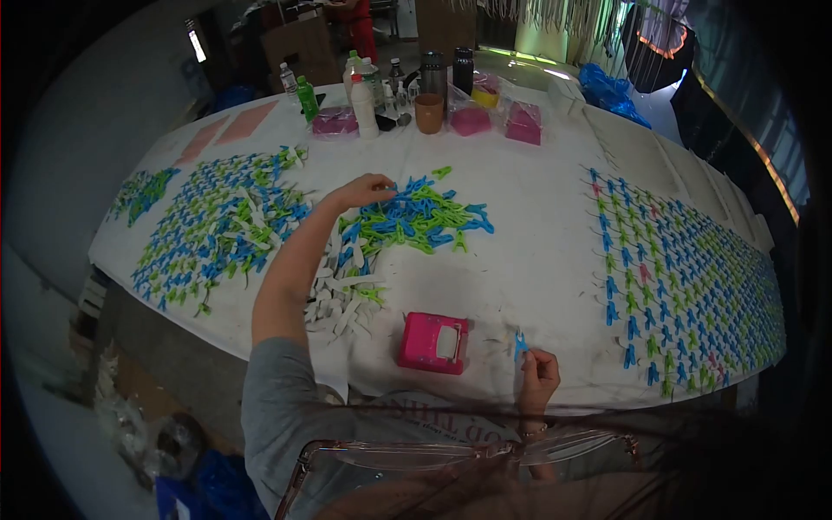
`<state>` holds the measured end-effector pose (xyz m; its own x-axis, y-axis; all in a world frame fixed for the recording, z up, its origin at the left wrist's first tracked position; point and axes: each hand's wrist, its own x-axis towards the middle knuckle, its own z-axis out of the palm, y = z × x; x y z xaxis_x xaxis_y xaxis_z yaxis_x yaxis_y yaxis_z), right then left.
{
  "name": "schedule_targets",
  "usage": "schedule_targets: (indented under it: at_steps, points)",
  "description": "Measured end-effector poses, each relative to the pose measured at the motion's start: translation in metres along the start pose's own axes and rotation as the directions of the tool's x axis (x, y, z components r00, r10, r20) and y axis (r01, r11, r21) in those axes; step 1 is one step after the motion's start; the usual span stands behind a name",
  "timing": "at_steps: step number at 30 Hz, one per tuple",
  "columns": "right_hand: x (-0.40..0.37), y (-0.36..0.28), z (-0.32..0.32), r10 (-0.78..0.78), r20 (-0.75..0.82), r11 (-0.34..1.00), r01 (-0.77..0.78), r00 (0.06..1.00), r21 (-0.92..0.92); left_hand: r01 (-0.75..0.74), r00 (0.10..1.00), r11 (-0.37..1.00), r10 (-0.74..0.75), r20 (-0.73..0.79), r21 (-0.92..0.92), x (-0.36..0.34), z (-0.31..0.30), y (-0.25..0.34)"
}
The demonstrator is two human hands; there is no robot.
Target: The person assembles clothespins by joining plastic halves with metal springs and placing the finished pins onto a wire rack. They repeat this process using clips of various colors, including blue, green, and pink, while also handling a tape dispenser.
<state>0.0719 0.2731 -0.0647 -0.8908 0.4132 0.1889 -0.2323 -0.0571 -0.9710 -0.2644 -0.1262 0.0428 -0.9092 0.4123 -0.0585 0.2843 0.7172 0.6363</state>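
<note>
My left hand (367, 191) reaches over the far left edge of a mixed pile of blue and green plastic clothespins (425, 217). Its fingers are curled together at the blue clothespins; what lies between them, if anything, is hidden. Near the table's front edge, my right hand (539, 371) pinches a blue clothespin (520, 344), its jaws pointing away from me. Left of that hand stands a small pink box-shaped device (433, 343) with a pale insert on top. Loose white strips (334, 299) lie in a heap below my left forearm.
Many clothespins (217, 217) with white strips cover the table's left side. Rows of blue, green and a few pink clothespins (685, 286) fill the right. Bottles (364, 108), a brown cup (428, 113) and pink packets (523, 123) stand at the back. Another person (360, 26) is partly visible beyond.
</note>
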Motion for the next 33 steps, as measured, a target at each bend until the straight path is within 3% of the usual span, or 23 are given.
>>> schedule_targets:
  at_steps: [1,3,4,6,7,9,10,12,13,15,16,18,19,20,22,23,24,25,26,28,30,32,33]
  points:
    - [0.000,-0.002,0.000,0.013,-0.008,1.000,-0.013,1.000,-0.006,0.001,1.000,1.000,-0.001,-0.001,-0.003,0.024,0.007,-0.014]
    - [0.001,-0.004,0.000,0.017,-0.021,1.000,-0.018,1.000,-0.016,0.048,0.975,0.996,-0.030,-0.222,0.073,0.072,0.027,-0.047]
    - [0.000,-0.005,0.001,0.019,-0.031,0.999,-0.020,0.999,-0.032,0.039,0.975,0.997,-0.022,-0.223,0.071,0.081,0.035,-0.041]
    - [0.001,-0.004,0.002,0.008,-0.044,0.999,-0.011,0.999,-0.050,0.253,0.915,0.957,-0.190,-0.355,0.140,0.092,0.054,-0.029]
    - [0.001,-0.003,0.001,0.014,-0.043,0.999,-0.016,0.999,-0.046,0.245,0.916,0.960,-0.183,-0.356,0.136,0.089,0.056,-0.015]
    - [0.000,0.000,0.000,0.017,-0.046,0.999,-0.019,0.999,-0.048,0.361,0.930,0.910,-0.337,-0.145,0.203,0.086,0.057,0.000]
    - [0.000,0.001,-0.001,0.029,-0.051,0.999,-0.030,0.998,-0.033,0.356,0.932,0.913,-0.332,-0.144,0.200,0.088,0.059,-0.001]
    - [0.000,0.003,-0.001,0.041,-0.054,0.999,-0.042,0.998,-0.017,0.282,0.956,0.927,-0.293,0.009,0.248,0.085,0.057,-0.004]
    - [-0.001,0.003,-0.001,0.046,-0.057,0.999,-0.046,0.997,-0.013,0.282,0.956,0.927,-0.293,0.009,0.246,0.080,0.057,-0.007]
    - [0.000,0.002,0.000,0.053,-0.061,0.999,-0.053,0.997,-0.005,0.079,0.970,0.978,-0.120,0.213,0.193,0.064,0.056,-0.012]
    - [-0.001,0.001,0.000,0.069,-0.062,0.998,-0.069,0.996,-0.007,0.078,0.969,0.977,-0.121,0.216,0.197,0.056,0.054,-0.013]
    - [0.000,0.002,0.002,0.080,-0.071,0.997,-0.081,0.994,-0.007,-0.068,0.840,0.996,0.030,0.541,0.051,0.046,0.047,-0.008]
    - [0.000,0.004,0.002,0.089,-0.077,0.996,-0.088,0.993,0.011,-0.051,0.773,0.995,0.097,0.627,-0.090,0.037,0.038,0.009]
    - [0.000,0.004,0.002,0.099,-0.084,0.995,-0.097,0.991,0.027,-0.058,0.769,0.994,0.102,0.631,-0.091,0.041,0.033,0.012]
    - [0.000,0.004,0.001,0.102,-0.088,0.995,-0.100,0.991,0.021,0.046,0.843,0.968,0.095,0.529,-0.248,0.059,0.019,0.011]
    - [0.000,0.003,0.001,0.107,-0.083,0.994,-0.106,0.991,0.016,0.037,0.838,0.968,0.105,0.535,-0.249,0.071,0.018,0.014]
    - [0.000,0.002,0.002,0.101,-0.099,0.995,-0.101,0.990,0.012,0.065,0.942,0.959,0.032,0.333,-0.277,0.089,0.021,0.015]
    - [0.001,0.002,0.003,0.089,-0.100,0.996,-0.087,0.991,0.016,0.082,0.992,0.947,-0.046,0.118,-0.312,0.104,0.029,0.017]
    - [0.001,0.001,0.004,0.075,-0.106,0.997,-0.073,0.992,0.017,0.063,0.991,0.947,-0.022,0.134,-0.314,0.122,0.043,0.010]
    - [0.002,0.000,0.005,0.050,-0.122,0.999,-0.051,0.991,-0.007,0.212,0.943,0.969,-0.168,-0.288,0.128,0.159,0.073,-0.001]
    - [0.001,0.006,0.002,0.021,-0.106,0.998,-0.027,0.994,-0.052,0.337,0.924,0.922,-0.286,-0.256,0.188,0.156,0.091,0.027]
    - [-0.001,0.003,0.002,0.007,-0.117,0.991,-0.022,0.993,-0.133,0.214,0.964,0.943,-0.161,-0.212,0.254,0.161,0.109,0.037]
    - [0.000,-0.002,0.005,0.007,-0.127,0.983,-0.030,0.992,-0.183,0.076,0.992,0.977,-0.053,-0.117,0.201,0.160,0.111,0.043]
